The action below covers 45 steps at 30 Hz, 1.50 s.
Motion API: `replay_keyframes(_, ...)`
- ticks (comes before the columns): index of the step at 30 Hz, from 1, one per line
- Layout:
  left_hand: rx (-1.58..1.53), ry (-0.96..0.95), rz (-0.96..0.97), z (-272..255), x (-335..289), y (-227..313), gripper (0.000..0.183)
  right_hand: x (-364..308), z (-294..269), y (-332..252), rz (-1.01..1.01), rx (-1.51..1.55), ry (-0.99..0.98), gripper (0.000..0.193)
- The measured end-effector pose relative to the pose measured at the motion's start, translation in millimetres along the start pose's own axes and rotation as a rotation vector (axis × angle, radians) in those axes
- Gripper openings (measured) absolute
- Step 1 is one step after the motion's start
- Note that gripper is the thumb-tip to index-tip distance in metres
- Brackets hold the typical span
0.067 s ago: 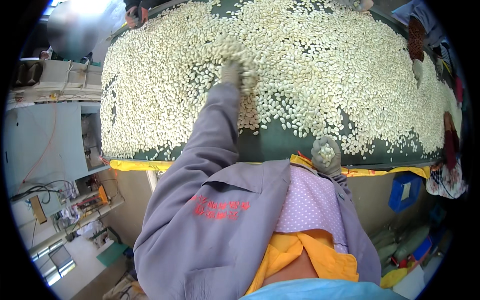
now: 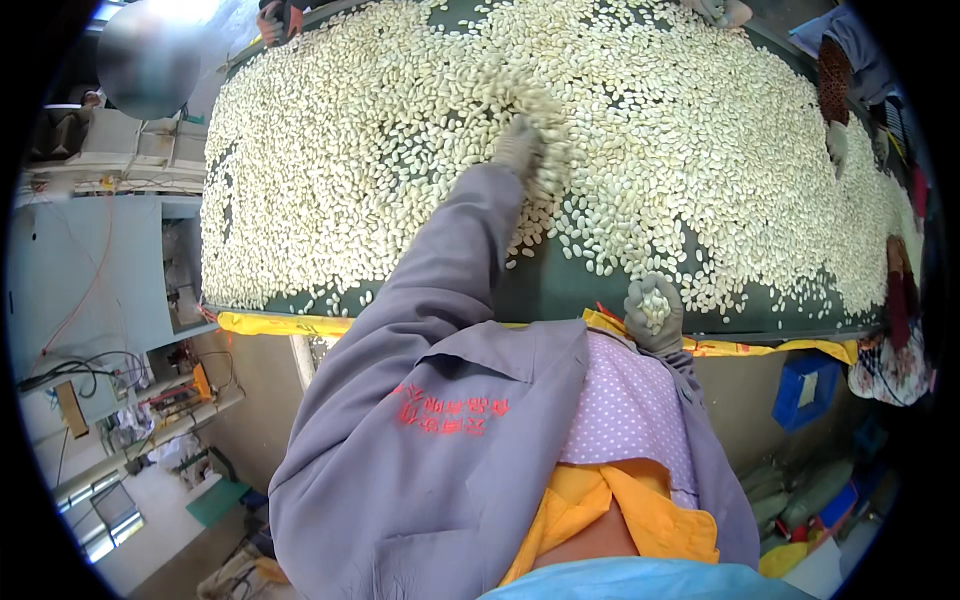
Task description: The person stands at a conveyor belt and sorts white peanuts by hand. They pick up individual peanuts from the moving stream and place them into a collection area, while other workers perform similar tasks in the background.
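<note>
A thick spread of white beans [image 2: 330, 170] covers a dark green table [image 2: 540, 290]. My left hand [image 2: 518, 150], in a grey glove, is pushed in among the beans near the table's middle. Beans beside it are blurred by motion, and its fingers are partly hidden and smeared. At the near edge, right of my body, my right hand [image 2: 655, 325] is palm up in a grey glove. Its fingers curl round a small handful of white beans [image 2: 655, 308].
Yellow sheeting [image 2: 280, 325] runs along the near table edge. Co-workers' gloved hands rest at the far edge, one at the left [image 2: 280, 22], and more sleeves show at the right. A blue crate [image 2: 805, 388] stands on the floor at right; cables and equipment lie at left.
My left hand has swept to the right through the beans, shifting some of them along. My right hand has stayed in place with its beans.
</note>
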State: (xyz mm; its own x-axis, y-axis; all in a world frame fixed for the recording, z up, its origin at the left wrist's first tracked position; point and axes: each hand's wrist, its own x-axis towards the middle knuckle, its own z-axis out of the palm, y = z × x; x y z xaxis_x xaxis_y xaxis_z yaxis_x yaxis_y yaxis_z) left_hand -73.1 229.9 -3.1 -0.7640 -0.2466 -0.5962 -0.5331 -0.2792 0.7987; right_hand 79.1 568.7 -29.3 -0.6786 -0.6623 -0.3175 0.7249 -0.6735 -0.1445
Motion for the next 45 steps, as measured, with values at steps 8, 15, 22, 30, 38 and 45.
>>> replay_keyframes(8,-0.085,-0.455,-0.132,45,-80,-77,0.044,-12,-7,-16,-0.054,0.005,0.029,0.029)
replay_keyframes(15,-0.576,-0.129,-0.008,-101,-81,-69,0.034,-16,-19,-37,-0.035,0.07,0.006,0.032)
replay_keyframes(22,-1.492,-0.382,-0.158,43,-108,-29,0.025,29,48,-76,-0.218,0.386,-0.122,0.028)
replay_keyframes(30,0.03,-0.212,0.988,211,-156,10,0.032,60,138,-94,-0.802,-0.13,-0.108,0.03)
replay_keyframes(38,1.116,-0.09,1.269,283,-175,-37,0.061,8,98,-106,-0.756,0.024,0.03,0.036)
replay_keyframes(45,0.692,-0.478,1.399,310,-195,-47,0.052,-82,14,-137,-0.654,0.582,-0.198,0.021)
